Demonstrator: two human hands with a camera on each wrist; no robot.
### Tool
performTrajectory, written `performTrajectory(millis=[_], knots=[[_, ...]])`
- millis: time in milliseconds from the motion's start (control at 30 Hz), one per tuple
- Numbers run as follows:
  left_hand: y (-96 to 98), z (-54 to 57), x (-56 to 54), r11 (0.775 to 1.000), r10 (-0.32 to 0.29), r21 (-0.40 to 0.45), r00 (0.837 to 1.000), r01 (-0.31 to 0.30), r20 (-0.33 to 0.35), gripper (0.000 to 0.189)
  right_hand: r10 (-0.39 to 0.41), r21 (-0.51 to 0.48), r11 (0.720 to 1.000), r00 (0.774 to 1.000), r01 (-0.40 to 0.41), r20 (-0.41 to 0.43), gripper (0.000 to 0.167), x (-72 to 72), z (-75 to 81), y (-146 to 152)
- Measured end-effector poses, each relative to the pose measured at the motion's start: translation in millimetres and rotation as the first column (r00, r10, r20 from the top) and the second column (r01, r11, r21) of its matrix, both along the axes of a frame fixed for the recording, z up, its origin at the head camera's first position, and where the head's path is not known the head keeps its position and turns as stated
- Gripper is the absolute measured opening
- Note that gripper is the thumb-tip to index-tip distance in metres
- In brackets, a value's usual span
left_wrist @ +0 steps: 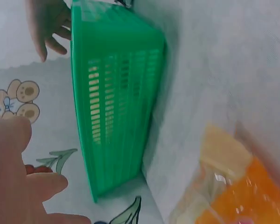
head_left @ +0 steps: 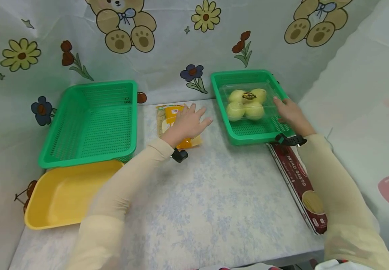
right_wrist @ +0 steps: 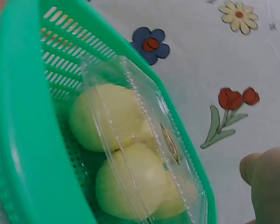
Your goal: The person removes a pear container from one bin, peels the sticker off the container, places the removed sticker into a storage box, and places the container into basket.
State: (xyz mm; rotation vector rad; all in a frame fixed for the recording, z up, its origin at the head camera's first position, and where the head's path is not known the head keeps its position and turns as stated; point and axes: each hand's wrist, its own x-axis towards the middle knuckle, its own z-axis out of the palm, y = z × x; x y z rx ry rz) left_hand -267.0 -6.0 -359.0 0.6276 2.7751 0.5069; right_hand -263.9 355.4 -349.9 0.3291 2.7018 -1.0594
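Observation:
My left hand hovers with fingers spread above a flat orange and clear plastic packet, partly hiding it. The left wrist view shows the packet apart from the fingers. At the right rim of a green basket, my right hand reaches over with loose fingers; whether it touches the rim I cannot tell. Inside that basket lies a clear plastic clamshell of several pale yellow-green round fruits, bearing a dark label. The right wrist view shows the fruits under the lid, with my thumb apart from them.
A larger green basket stands at the back left, overlapping a yellow tub in front. A long dark red box lies under my right forearm. A patterned cloth hangs behind the table.

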Motion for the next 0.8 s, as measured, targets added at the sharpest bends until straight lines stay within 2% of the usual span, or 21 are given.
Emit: performTrajectory(millis=[100,267,400,533,600,667,700,800], knots=[[19.8,-5.1,-3.3,0.998,0.006,0.058,1.0,-0.007,0.014,0.068,-0.047,-0.074,0.996,0.997,0.052,0.058,0.105,1.7,3.0,5],[48.9,-9.4,-7.6,0.994,0.015,0.107,0.999,-0.019,0.034,0.07,-0.084,-0.137,0.986,0.993,0.095,0.084,0.108,-0.4,4.7,10],[65.9,-10.9,-9.6,0.991,0.025,0.13,0.998,-0.033,0.057,0.07,-0.086,-0.255,0.959,0.985,0.122,0.15,0.106,-7.3,1.8,9],[78.6,-14.6,-11.0,0.992,0.032,0.118,0.995,-0.043,0.095,0.071,-0.06,-0.367,0.919,0.972,0.142,0.227,0.101,-12.3,-4.3,2],[83.8,-17.0,-11.4,0.994,0.034,0.104,0.993,-0.047,0.117,0.072,-0.065,-0.439,0.882,0.966,0.173,0.251,0.097,-13.4,-7.1,-3],[88.5,-19.4,-12.2,0.993,0.043,0.1,0.991,-0.056,0.13,0.073,-0.111,-0.514,0.825,0.959,0.235,0.26,0.094,-14.1,-8.8,-9],[90.5,-20.6,-12.7,0.993,0.049,0.101,0.99,-0.063,0.13,0.073,-0.145,-0.555,0.785,0.954,0.273,0.264,0.093,-14.5,-9.4,-11],[96.6,-23.4,-14.3,0.988,0.071,0.128,0.989,-0.087,0.13,0.072,-0.241,-0.62,0.699,0.934,0.356,0.265,0.094,-15.6,-11.3,-17]])
